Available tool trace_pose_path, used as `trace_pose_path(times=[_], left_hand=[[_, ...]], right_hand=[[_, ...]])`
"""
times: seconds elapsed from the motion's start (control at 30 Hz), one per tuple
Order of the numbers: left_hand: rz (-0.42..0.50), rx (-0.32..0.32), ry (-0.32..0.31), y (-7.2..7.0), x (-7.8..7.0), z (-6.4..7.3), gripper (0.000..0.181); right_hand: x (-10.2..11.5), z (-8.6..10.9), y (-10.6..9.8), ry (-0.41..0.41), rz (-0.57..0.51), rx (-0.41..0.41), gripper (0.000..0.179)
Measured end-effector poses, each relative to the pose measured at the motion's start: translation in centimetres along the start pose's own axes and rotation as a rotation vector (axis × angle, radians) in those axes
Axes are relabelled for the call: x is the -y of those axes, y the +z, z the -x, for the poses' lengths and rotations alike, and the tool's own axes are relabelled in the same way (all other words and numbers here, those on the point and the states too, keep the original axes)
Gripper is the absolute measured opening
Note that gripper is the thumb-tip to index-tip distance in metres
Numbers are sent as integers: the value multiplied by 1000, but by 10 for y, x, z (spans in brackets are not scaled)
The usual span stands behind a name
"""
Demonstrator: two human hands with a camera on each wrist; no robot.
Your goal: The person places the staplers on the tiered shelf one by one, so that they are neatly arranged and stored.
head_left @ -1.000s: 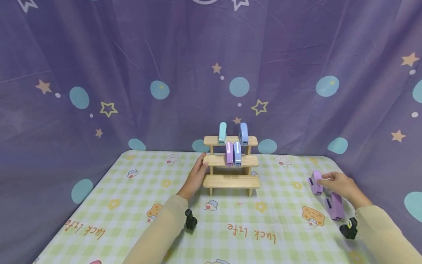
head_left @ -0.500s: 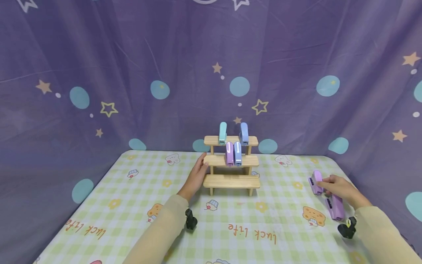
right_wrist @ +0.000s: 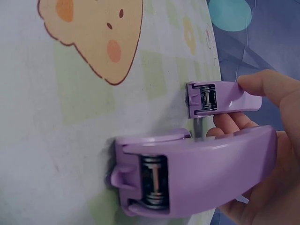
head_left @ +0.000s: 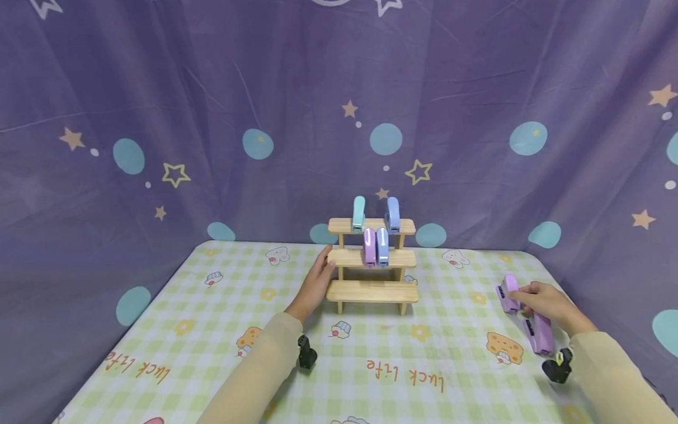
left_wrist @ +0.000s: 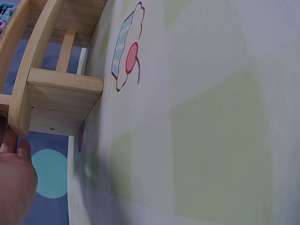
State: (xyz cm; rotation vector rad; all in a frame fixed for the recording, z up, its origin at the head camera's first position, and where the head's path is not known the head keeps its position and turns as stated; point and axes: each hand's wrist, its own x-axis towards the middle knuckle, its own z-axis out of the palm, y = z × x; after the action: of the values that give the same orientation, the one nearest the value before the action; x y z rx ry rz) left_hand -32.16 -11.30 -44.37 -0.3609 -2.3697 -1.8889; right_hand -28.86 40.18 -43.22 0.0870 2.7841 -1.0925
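Note:
My left hand [head_left: 313, 285] holds the left end of the middle tier of a three-tier wooden display stand [head_left: 372, 291]; its thumb and fingers are at that end in the left wrist view. At the right, my right hand [head_left: 548, 303] pinches the farther purple stapler [head_left: 509, 292] between thumb and fingers. That stapler stands on the cloth. A second purple stapler [right_wrist: 211, 171] stands nearer, beside the hand, and covers part of the fingers in the right wrist view. The top tier carries a mint stapler [head_left: 358, 214] and a blue stapler [head_left: 393, 215].
On the middle tier, a purple stapler [head_left: 369, 247] and a blue stapler [head_left: 382, 247] stand side by side. The bottom tier bears nothing. A checked cloth [head_left: 413, 359] covers the table, and a purple curtain [head_left: 296, 88] hangs behind and at the sides.
My right hand's fingers have closed slightly around the farther purple stapler, which stays in nearly the same place. The left hand and the stand have not visibly moved.

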Motion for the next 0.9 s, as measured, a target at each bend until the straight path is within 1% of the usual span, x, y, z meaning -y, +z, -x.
trace_pose_path(times=[0.07, 0.23, 0.43, 0.7, 0.9], left_hand=[[-2, -2, -9, 0, 0, 0, 56], [2, -3, -1, 1, 0, 1, 57], [1, -2, -1, 0, 2, 0, 56], [0, 4, -3, -2, 4, -3, 57], [5, 5, 3, -2, 4, -2, 57]], right_hand=[[-1, 0, 0, 0, -2, -3, 52], [-2, 1, 1, 8, -5, -5, 55], [2, 3, -1, 10, 21, -22, 62], [12, 7, -9, -36, 59, -17, 69], [21, 11, -10, -47, 80, -22, 73]])
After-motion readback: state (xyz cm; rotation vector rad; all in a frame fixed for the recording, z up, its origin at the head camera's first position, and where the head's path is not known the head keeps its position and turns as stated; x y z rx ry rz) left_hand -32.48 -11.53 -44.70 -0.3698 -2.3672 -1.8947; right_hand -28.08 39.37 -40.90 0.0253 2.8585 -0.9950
